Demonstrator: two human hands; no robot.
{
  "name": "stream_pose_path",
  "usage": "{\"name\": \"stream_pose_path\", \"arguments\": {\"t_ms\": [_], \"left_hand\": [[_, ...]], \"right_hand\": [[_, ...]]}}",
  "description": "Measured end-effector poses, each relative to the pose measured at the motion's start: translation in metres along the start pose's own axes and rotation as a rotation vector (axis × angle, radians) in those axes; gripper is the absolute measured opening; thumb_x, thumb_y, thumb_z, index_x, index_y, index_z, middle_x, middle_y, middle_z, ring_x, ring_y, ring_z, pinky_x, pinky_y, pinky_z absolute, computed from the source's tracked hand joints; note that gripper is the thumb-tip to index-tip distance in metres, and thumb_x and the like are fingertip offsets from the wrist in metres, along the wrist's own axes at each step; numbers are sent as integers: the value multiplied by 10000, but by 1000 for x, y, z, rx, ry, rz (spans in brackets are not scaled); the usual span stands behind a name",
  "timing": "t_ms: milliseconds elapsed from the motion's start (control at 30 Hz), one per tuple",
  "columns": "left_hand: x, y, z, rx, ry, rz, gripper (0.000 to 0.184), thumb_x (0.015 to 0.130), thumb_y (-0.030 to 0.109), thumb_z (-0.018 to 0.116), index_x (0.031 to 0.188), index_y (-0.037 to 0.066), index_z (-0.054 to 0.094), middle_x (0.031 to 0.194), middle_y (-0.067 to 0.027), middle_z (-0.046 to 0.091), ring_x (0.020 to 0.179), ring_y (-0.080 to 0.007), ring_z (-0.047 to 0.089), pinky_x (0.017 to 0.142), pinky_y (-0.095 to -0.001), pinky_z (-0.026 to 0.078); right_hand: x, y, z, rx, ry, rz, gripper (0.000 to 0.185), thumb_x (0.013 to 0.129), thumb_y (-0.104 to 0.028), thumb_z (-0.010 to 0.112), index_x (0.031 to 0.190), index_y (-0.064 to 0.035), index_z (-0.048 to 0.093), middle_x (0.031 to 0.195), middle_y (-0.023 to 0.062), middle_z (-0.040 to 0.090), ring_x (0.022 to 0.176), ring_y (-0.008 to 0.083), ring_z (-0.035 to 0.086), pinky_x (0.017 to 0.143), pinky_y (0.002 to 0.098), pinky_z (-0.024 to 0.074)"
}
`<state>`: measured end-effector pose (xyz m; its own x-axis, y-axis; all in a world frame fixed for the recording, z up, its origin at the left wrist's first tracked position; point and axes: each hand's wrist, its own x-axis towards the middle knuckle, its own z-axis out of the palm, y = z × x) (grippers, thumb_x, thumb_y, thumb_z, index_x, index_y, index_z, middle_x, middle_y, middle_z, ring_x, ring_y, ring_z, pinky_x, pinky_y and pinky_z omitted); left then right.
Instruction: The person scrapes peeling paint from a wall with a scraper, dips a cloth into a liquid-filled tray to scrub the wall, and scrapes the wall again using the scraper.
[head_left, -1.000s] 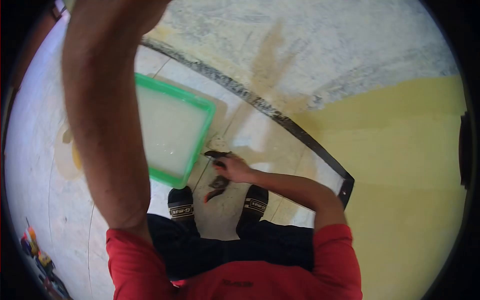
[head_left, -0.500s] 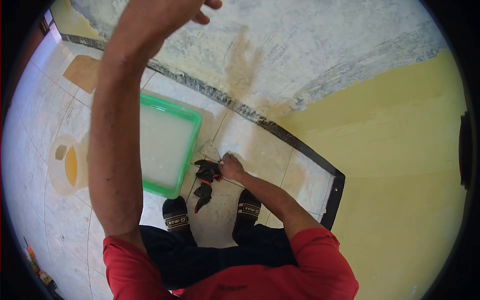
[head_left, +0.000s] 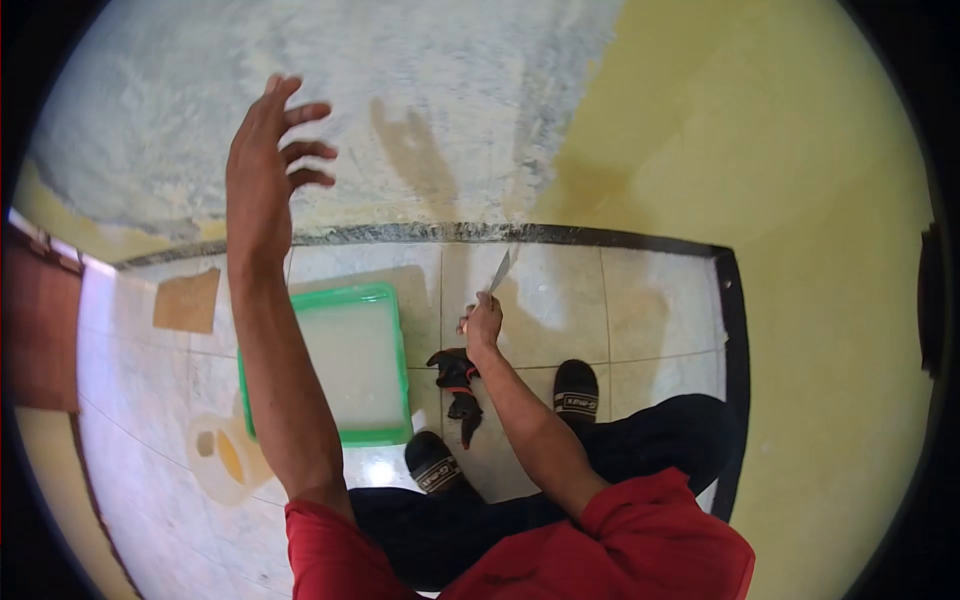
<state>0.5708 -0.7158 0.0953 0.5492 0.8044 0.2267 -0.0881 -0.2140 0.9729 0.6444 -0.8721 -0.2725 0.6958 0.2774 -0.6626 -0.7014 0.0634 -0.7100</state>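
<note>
My left hand [head_left: 270,160] is raised in front of the patchy grey-white wall [head_left: 440,90], its fingers apart and nothing in them. Low near the floor, my right hand [head_left: 483,322] grips a flat scraper-like blade [head_left: 501,272] that points up toward the dark baseboard. Just below that hand, a black glove-like bundle with red-orange trim [head_left: 457,375] lies on the tiles. To its left stands a green-rimmed tray [head_left: 403,370] of whitish liquid, partly hidden by my left forearm.
A translucent tub [head_left: 207,470] with something yellow inside stands left of the tray. A brown flat piece [head_left: 187,301] lies behind it. My sandalled feet are below the bundle. Yellow wall [head_left: 820,300] rises on the right, edged by a black baseboard [head_left: 738,380].
My view has turned, and my left hand now shows fully. My right hand has left the black bundle on the floor and picked up the blade. My feet stand farther apart.
</note>
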Motion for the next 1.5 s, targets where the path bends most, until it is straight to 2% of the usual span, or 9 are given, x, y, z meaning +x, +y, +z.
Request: {"name": "stream_pose_path", "arguments": {"t_ms": [100,367,567,733,967,1033,1167,1233,1500], "left_hand": [[-19,5,23,187,-43,-62,505,971,426,409,1287,38,481,996,-96,591,702,-144,552,564,-251,454],[-61,2,111,633,-343,-306,574,959,467,431,1330,29,431,967,-84,591,664,-127,573,519,-243,464],[-99,22,164,597,-443,-450,742,901,524,511,1368,-28,347,1022,-132,570,706,-156,584,547,-241,473],[-112,28,185,631,-559,-445,861,807,536,641,1369,-51,354,1026,-154,595,733,-175,597,608,-267,473],[-78,3,173,841,-866,-223,691,883,385,593,1384,-23,349,979,-109,605,637,-104,552,538,-209,434],[-69,-10,170,965,-843,-320,607,876,325,620,1328,-31,427,857,-146,633,603,-185,568,602,-298,461],[-48,-53,144,1133,-962,-223,539,900,347,587,1277,-24,483,735,-143,615,581,-201,563,599,-328,450],[-39,-62,126,1130,-1072,-463,504,903,370,579,1222,-18,534,656,-143,587,578,-207,559,587,-344,430],[-21,-62,113,1193,-917,-447,441,916,363,567,1185,13,571,537,-85,498,513,-127,444,516,-306,354]], "right_hand": [[-1,-42,51,494,29,16,351,956,-358,395,1165,-75,389,741,72,437,424,203,429,349,351,397],[8,-93,75,700,6,23,441,954,-554,346,1023,-122,409,623,4,378,437,123,375,375,292,316],[28,-97,80,961,34,140,387,961,-520,369,1053,-146,411,658,17,396,476,135,429,460,298,413],[23,-98,73,937,-233,131,367,965,-466,407,1152,-151,395,829,73,493,636,208,575,596,381,513],[50,-77,81,1191,-393,203,363,937,-523,453,990,-166,492,679,0,483,616,162,496,570,328,429],[59,-78,86,1197,-341,177,398,929,-538,459,940,-141,467,618,-4,452,543,145,477,508,293,417],[65,-87,101,1270,-357,174,429,909,-574,470,833,-154,432,592,1,431,491,145,442,443,280,370],[66,-90,104,1204,-293,144,450,915,-598,428,813,-159,433,580,0,402,484,156,418,476,315,378],[73,-97,81,1154,-147,35,477,909,-624,401,800,-161,416,558,-6,381,411,139,363,401,299,338]]}}
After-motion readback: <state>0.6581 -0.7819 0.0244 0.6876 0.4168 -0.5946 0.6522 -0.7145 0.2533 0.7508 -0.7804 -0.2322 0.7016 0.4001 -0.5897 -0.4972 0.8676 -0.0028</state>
